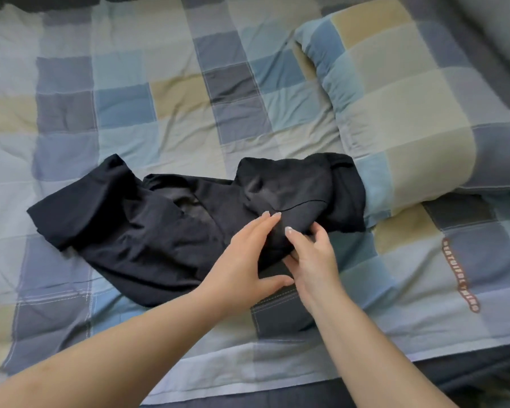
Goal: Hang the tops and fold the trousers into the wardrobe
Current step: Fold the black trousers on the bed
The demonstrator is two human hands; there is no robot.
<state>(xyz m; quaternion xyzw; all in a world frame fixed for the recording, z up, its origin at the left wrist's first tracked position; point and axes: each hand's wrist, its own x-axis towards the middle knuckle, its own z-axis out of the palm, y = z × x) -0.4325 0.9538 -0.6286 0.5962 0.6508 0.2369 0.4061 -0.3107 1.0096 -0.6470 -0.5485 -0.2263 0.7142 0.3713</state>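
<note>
Two hands work one crumpled black fabric garment (171, 219) at frame centre on the checked blue-and-beige bedspread (130, 98) — the left hand (245, 260) presses flat, fingers straight, the right hand (312, 257) pinches its near edge. Folding seems underway — next, probably smoothing it flat.

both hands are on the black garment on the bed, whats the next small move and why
Probably smooth it flat first: the black garment lies rumpled on the checked quilt, the left hand rests flat on it and the right hand pinches its near edge.
</note>
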